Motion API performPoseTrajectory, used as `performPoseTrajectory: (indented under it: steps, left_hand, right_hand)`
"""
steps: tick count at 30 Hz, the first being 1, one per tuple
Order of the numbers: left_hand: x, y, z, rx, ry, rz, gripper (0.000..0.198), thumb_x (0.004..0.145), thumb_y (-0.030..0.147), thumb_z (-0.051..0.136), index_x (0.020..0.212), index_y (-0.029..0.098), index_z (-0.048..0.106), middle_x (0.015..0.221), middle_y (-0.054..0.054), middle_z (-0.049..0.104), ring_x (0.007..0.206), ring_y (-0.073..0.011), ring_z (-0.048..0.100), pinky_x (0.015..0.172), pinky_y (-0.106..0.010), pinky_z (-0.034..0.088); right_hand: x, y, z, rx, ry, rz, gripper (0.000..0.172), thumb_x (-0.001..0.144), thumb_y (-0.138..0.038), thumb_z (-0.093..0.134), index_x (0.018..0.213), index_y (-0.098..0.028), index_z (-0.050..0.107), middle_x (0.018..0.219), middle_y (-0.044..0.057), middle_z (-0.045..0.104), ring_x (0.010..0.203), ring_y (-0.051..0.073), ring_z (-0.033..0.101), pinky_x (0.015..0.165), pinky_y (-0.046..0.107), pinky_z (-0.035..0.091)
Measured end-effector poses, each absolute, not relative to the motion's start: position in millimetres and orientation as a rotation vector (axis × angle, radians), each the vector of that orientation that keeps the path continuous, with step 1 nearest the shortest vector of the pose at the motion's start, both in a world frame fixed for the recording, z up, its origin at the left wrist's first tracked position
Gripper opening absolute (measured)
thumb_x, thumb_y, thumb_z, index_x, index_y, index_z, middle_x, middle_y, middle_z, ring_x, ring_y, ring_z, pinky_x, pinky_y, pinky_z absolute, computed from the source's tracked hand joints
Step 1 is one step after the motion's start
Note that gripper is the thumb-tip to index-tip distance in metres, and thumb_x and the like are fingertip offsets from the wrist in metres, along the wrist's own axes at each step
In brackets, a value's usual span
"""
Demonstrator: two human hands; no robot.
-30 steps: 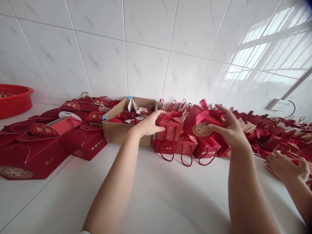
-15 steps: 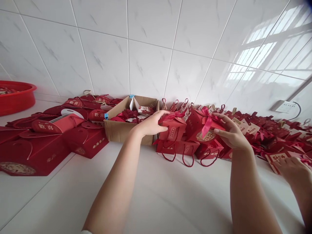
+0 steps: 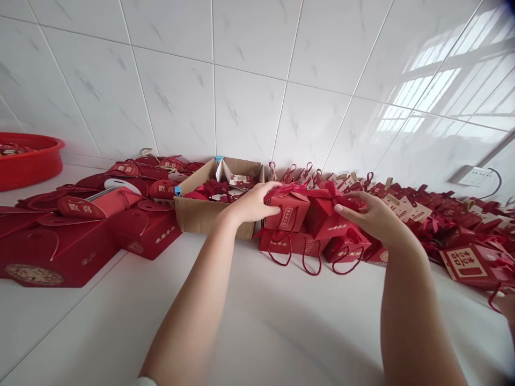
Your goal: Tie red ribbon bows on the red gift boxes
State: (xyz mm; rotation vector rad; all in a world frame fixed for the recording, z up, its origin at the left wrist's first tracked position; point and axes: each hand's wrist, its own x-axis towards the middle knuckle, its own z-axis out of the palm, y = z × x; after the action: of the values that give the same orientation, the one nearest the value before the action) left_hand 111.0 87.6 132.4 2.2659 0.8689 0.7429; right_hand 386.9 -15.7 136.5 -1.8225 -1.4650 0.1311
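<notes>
My left hand [image 3: 253, 202] grips a small red gift box [image 3: 288, 213] with a ribbon bow, which sits on top of a row of similar boxes [image 3: 298, 244] against the wall. My right hand [image 3: 372, 219] holds a second red gift box [image 3: 325, 213] pressed beside the first, on the same stack. Red cord handles hang down from the lower boxes. An open cardboard box [image 3: 201, 212] with red ribbons and cards inside stands just left of my left hand.
Larger red boxes [image 3: 72, 241] and flat red lids lie at the left. A red basin [image 3: 28, 161] stands far left. Several more red boxes and tags [image 3: 442, 220] line the tiled wall to the right. Another person's hand [image 3: 507, 308] shows at the right edge. A wall socket [image 3: 475, 176] is nearby.
My right hand has lowered its red box and set it down beside the one under my left hand. The other person's hand has drawn back toward the right edge.
</notes>
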Motion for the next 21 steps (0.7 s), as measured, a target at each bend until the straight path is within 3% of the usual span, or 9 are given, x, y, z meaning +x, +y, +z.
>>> performPoseTrajectory:
  steps: [3,6,8,10,13,16,19,21]
  left_hand:
    - [111.6,87.3,132.9,2.279,0.862,0.743,0.061,0.077,0.027,0.061,0.135,0.034,0.043,0.144,-0.003,0.043,0.130,-0.0258,0.044,0.103,-0.039,0.042]
    - [112.9,86.9,133.0,2.271,0.861,0.736,0.067,0.074,0.023,0.063,0.136,0.033,0.041,0.143,-0.005,0.044,0.126,-0.0259,0.048,0.100,-0.039,0.044]
    - [113.7,86.8,132.6,2.260,0.857,0.728,0.071,0.072,0.021,0.064,0.137,0.033,0.039,0.141,-0.006,0.047,0.121,-0.0258,0.053,0.097,-0.039,0.047]
    - [114.4,86.8,132.0,2.252,0.852,0.725,0.071,0.071,0.019,0.064,0.136,0.033,0.039,0.138,-0.006,0.050,0.117,-0.0256,0.056,0.093,-0.038,0.049]
    - [114.8,87.0,131.2,2.257,0.824,0.739,0.068,0.072,0.017,0.063,0.134,0.033,0.040,0.136,-0.004,0.053,0.117,-0.0247,0.056,0.092,-0.037,0.049]
    - [114.8,87.0,130.9,2.258,0.811,0.750,0.067,0.071,0.016,0.063,0.132,0.034,0.042,0.137,-0.003,0.052,0.119,-0.0244,0.054,0.093,-0.037,0.048]
    - [114.8,86.5,131.1,2.247,0.808,0.750,0.066,0.071,0.015,0.063,0.131,0.033,0.042,0.134,-0.003,0.054,0.117,-0.0246,0.056,0.091,-0.036,0.049]
    - [115.0,86.1,131.4,2.249,0.810,0.748,0.065,0.072,0.015,0.062,0.131,0.034,0.042,0.131,-0.002,0.057,0.115,-0.0241,0.057,0.089,-0.035,0.050]
  right_hand:
    - [390.4,-21.7,140.7,-1.771,-1.594,0.219,0.072,0.067,-0.059,0.070,0.130,-0.033,0.050,0.130,0.010,0.052,0.101,0.030,0.062,0.081,0.046,0.056]
    - [394.9,-21.9,140.7,-1.604,-1.838,0.354,0.087,0.069,-0.055,0.072,0.144,-0.037,0.031,0.144,0.007,0.040,0.125,0.033,0.047,0.098,0.048,0.048]
    - [397.6,-20.4,138.8,-1.553,-1.940,0.419,0.094,0.066,-0.053,0.076,0.146,-0.036,0.029,0.148,0.006,0.034,0.135,0.035,0.034,0.106,0.049,0.040]
    - [398.7,-18.9,136.6,-1.579,-1.959,0.449,0.097,0.061,-0.050,0.080,0.145,-0.035,0.033,0.151,0.006,0.030,0.138,0.036,0.029,0.107,0.049,0.039]
    - [395.7,-16.2,134.0,-1.595,-1.820,0.513,0.088,0.062,-0.048,0.079,0.140,-0.035,0.040,0.142,0.007,0.043,0.126,0.033,0.047,0.099,0.045,0.049]
    - [388.4,-11.2,131.9,-1.521,-1.603,0.529,0.074,0.062,-0.048,0.080,0.128,-0.030,0.052,0.117,0.007,0.062,0.104,0.029,0.063,0.085,0.042,0.057]
    - [380.1,-3.7,129.3,-1.420,-1.456,0.451,0.070,0.059,-0.049,0.081,0.120,-0.026,0.056,0.099,0.005,0.067,0.090,0.027,0.066,0.075,0.041,0.059]
    - [376.0,2.1,126.2,-1.394,-1.445,0.378,0.069,0.060,-0.050,0.080,0.120,-0.024,0.057,0.101,0.006,0.066,0.093,0.027,0.065,0.078,0.042,0.058]
